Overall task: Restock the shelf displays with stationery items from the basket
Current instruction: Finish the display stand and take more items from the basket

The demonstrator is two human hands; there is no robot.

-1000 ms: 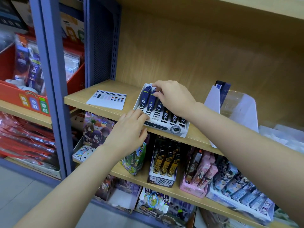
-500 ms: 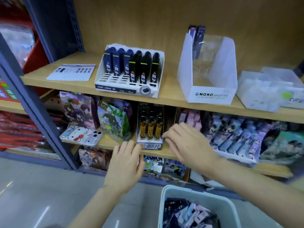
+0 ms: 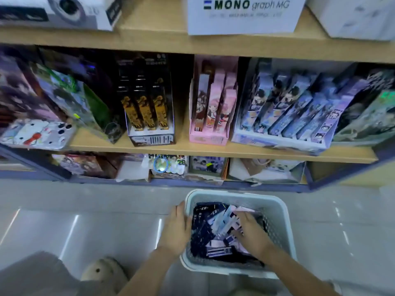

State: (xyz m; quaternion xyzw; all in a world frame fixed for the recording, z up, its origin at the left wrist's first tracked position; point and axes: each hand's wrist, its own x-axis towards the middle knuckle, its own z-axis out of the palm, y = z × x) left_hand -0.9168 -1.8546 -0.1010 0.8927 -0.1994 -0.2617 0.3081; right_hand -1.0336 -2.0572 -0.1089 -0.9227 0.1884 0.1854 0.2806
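A pale grey basket (image 3: 277,212) stands on the floor below the shelves. It holds several dark navy packets (image 3: 202,231) and some pale blue and pink ones (image 3: 223,224). My left hand (image 3: 177,228) rests on the basket's left rim, fingers straight along the edge. Inside the basket, my right hand (image 3: 251,233) lies with fingers spread on the packets; nothing is lifted. On the middle shelf stand a black-and-gold pen display (image 3: 147,112), a pink display box (image 3: 211,107) and a purple-blue tray of packets (image 3: 284,112).
The white MONO graph box (image 3: 241,16) and a white pen tray (image 3: 64,11) sit on the upper shelf (image 3: 149,41). Character goods fill the left of the middle shelf and the bottom shelf. A beige slipper (image 3: 104,272) is on the glossy floor at the lower left.
Both hands left the pen tray on the upper shelf and dropped to the basket. The view tilted down; the left hand now touches the rim and the right hand is among the packets.
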